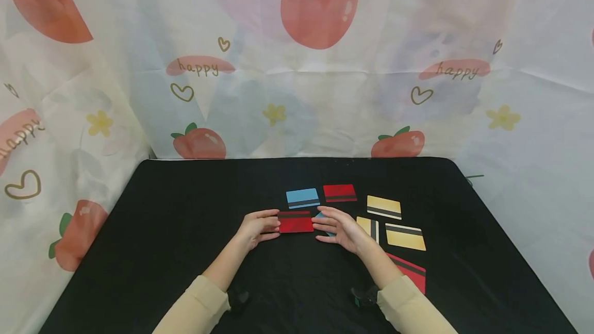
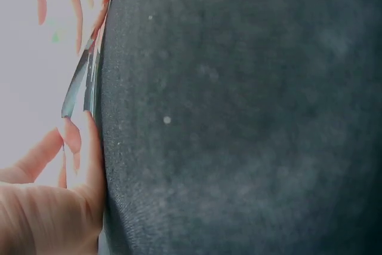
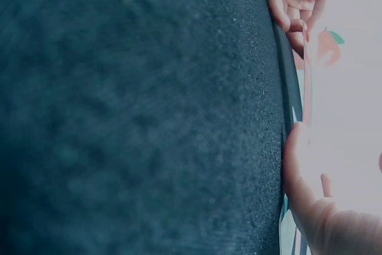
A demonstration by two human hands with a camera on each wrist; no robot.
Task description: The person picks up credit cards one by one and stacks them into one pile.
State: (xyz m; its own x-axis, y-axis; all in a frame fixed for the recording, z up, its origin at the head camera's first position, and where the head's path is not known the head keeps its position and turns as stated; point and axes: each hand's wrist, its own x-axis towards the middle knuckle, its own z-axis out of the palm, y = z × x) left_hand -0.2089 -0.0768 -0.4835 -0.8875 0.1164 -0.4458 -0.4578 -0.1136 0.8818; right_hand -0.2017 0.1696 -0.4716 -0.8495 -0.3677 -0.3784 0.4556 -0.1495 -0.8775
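Observation:
In the head view, my left hand (image 1: 262, 227) pinches the left edge of a red card (image 1: 296, 224) that has a dark stripe along its top. The left wrist view shows this hand (image 2: 54, 201) with thumb and fingers at the tilted card (image 2: 74, 88). My right hand (image 1: 342, 230), fingers loosely extended, is at the red card's right edge. A blue card (image 1: 331, 234) lies under the right hand, mostly hidden by its fingers. From the right wrist, the red card (image 3: 308, 82) appears edge-on between the two hands.
Behind the hands, a blue card (image 1: 303, 196) and another red card (image 1: 339, 191) lie on the black tabletop (image 1: 199, 195). Several yellow cards (image 1: 405, 237) lie to the right. Beside my right forearm is a red card (image 1: 410, 274). A fruit-print curtain (image 1: 325, 102) hangs behind.

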